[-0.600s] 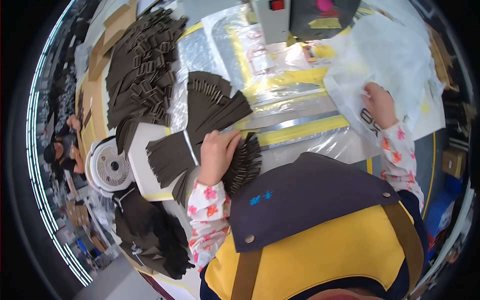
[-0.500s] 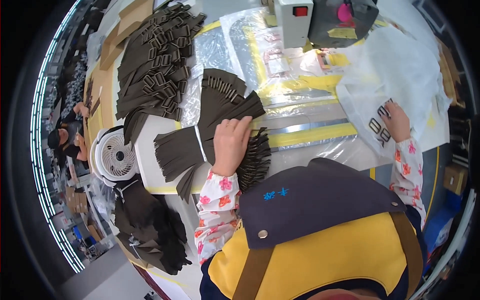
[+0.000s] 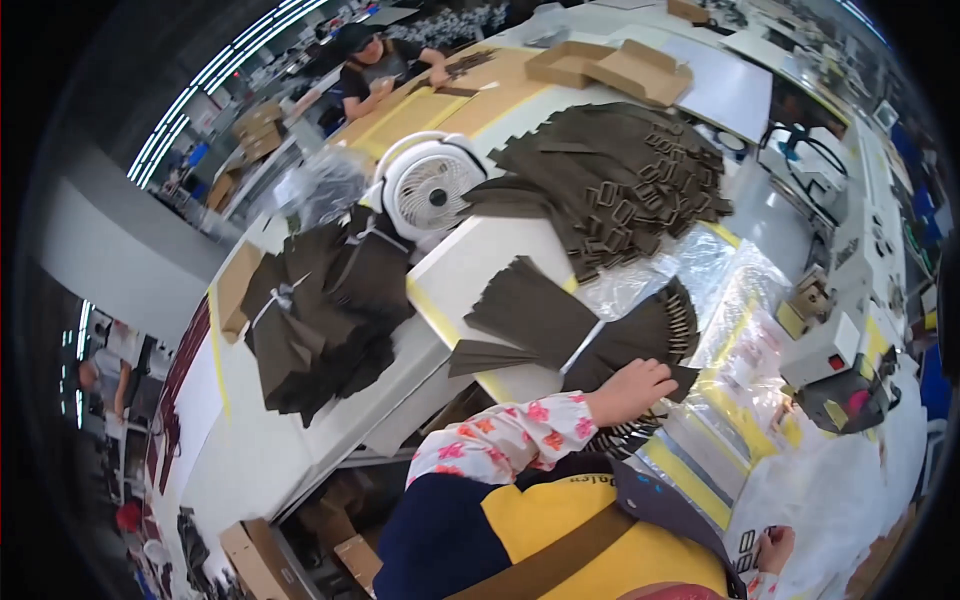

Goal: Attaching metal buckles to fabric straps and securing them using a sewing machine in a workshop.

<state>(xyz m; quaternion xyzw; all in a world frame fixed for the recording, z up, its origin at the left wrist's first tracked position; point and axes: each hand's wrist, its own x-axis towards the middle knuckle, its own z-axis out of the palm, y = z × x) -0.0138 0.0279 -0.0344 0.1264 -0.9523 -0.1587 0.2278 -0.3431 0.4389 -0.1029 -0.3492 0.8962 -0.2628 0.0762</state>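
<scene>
My left hand (image 3: 632, 392) lies over a tied bundle of dark olive straps (image 3: 535, 315), its fingers bent over a strap end and the thumb hidden. A white tie (image 3: 582, 347) cinches the bundle's middle. Small metal pieces line the fanned strap ends (image 3: 682, 318), and more strap ends (image 3: 622, 437) show below the hand. At the lower right, my right hand (image 3: 776, 550) is closed beside several dark rectangular buckles (image 3: 746, 542) on a white plastic sheet (image 3: 822, 490). Its curled fingertips hide whatever they hold.
A large pile of straps with buckles (image 3: 640, 180) lies beyond the bundle. Left of it stand a white fan (image 3: 437, 196) and more tied strap bundles (image 3: 300, 330). A machine with a red switch (image 3: 822, 352) is at right. A co-worker (image 3: 385, 78) sits far off.
My view has swung left, so the table things sit further right in the picture. My left hand stays on the strap bundle. The right hand remains by the buckles, its fingers now curled in.
</scene>
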